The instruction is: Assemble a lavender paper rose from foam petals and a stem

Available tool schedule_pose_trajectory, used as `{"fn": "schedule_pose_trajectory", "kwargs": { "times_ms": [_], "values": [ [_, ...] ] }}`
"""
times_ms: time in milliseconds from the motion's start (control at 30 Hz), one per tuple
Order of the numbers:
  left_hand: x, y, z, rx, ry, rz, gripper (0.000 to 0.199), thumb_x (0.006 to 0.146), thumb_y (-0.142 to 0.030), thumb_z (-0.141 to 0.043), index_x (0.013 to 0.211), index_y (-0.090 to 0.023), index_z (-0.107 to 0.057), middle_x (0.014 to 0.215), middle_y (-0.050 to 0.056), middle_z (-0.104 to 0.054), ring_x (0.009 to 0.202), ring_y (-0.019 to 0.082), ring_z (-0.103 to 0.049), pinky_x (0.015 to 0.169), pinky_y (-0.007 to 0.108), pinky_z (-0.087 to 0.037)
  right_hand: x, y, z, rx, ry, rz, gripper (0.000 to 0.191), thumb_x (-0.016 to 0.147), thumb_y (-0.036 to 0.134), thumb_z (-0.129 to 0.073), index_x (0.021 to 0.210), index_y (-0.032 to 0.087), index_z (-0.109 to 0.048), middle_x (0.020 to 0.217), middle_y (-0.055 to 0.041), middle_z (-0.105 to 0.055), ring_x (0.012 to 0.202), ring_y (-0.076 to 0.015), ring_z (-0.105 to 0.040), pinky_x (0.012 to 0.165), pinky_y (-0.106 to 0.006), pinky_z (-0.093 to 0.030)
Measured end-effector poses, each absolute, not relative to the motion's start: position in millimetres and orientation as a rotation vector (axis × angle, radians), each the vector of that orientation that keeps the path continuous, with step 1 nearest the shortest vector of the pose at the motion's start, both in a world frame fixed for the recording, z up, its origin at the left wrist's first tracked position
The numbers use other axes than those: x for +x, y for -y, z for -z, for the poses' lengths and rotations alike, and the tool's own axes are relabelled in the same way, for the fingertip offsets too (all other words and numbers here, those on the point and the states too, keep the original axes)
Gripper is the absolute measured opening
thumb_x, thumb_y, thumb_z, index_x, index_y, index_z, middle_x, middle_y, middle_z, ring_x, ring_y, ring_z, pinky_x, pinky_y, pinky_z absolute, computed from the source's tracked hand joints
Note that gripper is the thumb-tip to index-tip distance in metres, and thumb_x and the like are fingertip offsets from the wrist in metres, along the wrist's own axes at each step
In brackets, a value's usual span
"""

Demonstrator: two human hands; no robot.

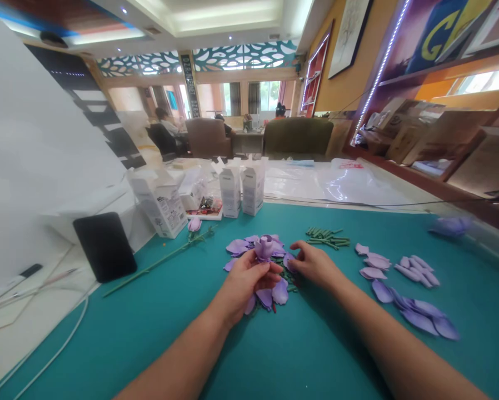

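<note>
My left hand point(241, 282) is closed around the base of a light purple artificial flower head point(264, 246), held upright above the mat. To its right, my right hand point(314, 264) pinches a purple petal point(289, 261) between thumb and fingers. Below and around both hands lies a loose heap of purple petals point(236, 246), partly hidden by my left hand. Small green pieces point(291, 288) show among them. A small red piece point(274, 309) lies at the heap's near edge.
Short green stem pieces point(328, 238) lie beyond my right hand. Pale petals point(375, 262), rolled petals point(417, 271) and darker purple petals point(427, 314) are grouped at right. A long flower stem point(158, 261), black tablet point(105, 247) and white boxes point(253, 189) stand or lie left and behind.
</note>
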State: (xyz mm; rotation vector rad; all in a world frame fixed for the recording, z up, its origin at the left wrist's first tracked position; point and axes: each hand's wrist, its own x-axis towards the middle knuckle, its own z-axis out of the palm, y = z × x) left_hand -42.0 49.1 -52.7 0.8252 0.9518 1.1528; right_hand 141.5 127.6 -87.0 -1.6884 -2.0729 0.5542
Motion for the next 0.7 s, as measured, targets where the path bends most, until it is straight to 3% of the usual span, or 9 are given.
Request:
{"fn": "schedule_pose_trajectory", "kwargs": {
  "times_ms": [133, 300, 400, 533, 700],
  "values": [
    [-43.3, -50.0, 52.2, 0.808, -0.95, -1.152, 0.021, 0.077, -0.018, -0.064, 0.097, -0.014, -0.059, 0.082, 0.005, -0.071, 0.063, 0.011, -0.065, 0.064, 0.023, -0.052, 141.4, -124.6, 83.9, -1.67, 2.053, -0.531, 0.026, 0.074, 0.02, -0.059, 0.1, 0.021, -0.065, 0.074, -0.0002, -0.067, 0.069, -0.0165, -0.06, 0.06, -0.025, -0.039],
    [-46.7, -51.3, 51.5, 0.764, -0.944, -1.154, 0.019, 0.079, -0.016, -0.062, 0.098, -0.014, -0.059, 0.081, 0.006, -0.071, 0.063, 0.011, -0.065, 0.064, 0.023, -0.052, 142.2, -121.0, 82.6, -1.563, 2.082, -0.441, 0.015, 0.078, 0.019, -0.056, 0.09, 0.022, -0.065, 0.076, -0.0005, -0.065, 0.071, -0.0164, -0.058, 0.064, -0.026, -0.04],
    [-47.8, -51.9, 50.9, 0.75, -0.935, -1.155, 0.018, 0.08, -0.015, -0.062, 0.098, -0.014, -0.059, 0.082, 0.006, -0.071, 0.063, 0.011, -0.065, 0.065, 0.023, -0.053, 140.8, -119.0, 87.6, -1.336, 2.195, -0.109, 0.009, 0.083, 0.021, -0.054, 0.08, 0.02, -0.063, 0.076, -0.0035, -0.063, 0.073, -0.0182, -0.056, 0.066, -0.028, -0.038],
    [-47.8, -52.2, 49.7, 0.725, -0.932, -1.151, 0.019, 0.08, -0.014, -0.062, 0.098, -0.013, -0.059, 0.082, 0.006, -0.071, 0.064, 0.011, -0.065, 0.066, 0.024, -0.053, 137.6, -115.1, 89.6, -1.132, 2.275, 0.242, 0.023, 0.091, 0.022, -0.044, 0.072, 0.02, -0.057, 0.074, -0.0066, -0.06, 0.072, -0.0197, -0.053, 0.065, -0.03, -0.037],
    [-47.4, -51.6, 47.8, 0.72, -0.926, -1.14, 0.017, 0.081, -0.013, -0.058, 0.098, -0.014, -0.059, 0.083, 0.006, -0.071, 0.065, 0.011, -0.065, 0.067, 0.024, -0.052, 136.5, -106.6, 70.1, -1.286, 2.01, -0.261, 0.009, 0.086, 0.027, -0.047, 0.079, 0.022, -0.051, 0.072, -0.0015, -0.059, 0.064, -0.0157, -0.052, 0.062, -0.027, -0.039]
  ]
}}
